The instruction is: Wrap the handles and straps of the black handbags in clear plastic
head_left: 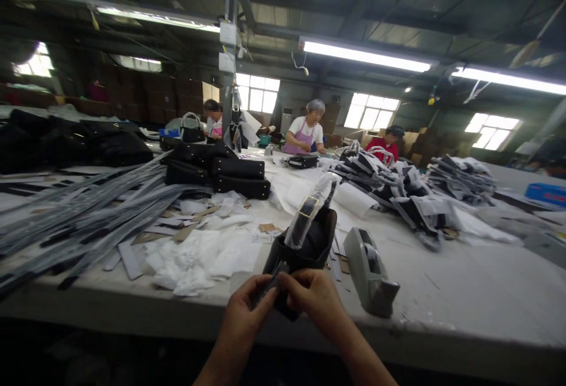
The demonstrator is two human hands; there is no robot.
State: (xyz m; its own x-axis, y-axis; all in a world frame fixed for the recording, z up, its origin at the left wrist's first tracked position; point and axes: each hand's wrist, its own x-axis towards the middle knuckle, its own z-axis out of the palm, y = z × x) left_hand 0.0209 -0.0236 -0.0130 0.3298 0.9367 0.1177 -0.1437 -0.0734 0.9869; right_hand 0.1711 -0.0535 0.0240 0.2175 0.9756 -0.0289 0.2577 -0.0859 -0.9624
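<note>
A black handbag stands at the front edge of the table, its top open. A handle strap with a gold-coloured buckle, wrapped in clear plastic, rises from it. My left hand is closed, thumb and fingers pinching a dark strap end in front of the bag. From the other side, my right hand pinches the same strap end, fingers curled close to the bag's side. The exact tip between my fingers is partly hidden. Right of the bag is a grey tape dispenser.
White wrapping sheets and card scraps lie to the left, beside long plastic-covered straps. Finished-looking black bags stand behind them. A heap of wrapped bag parts is at right. Several people work across the table.
</note>
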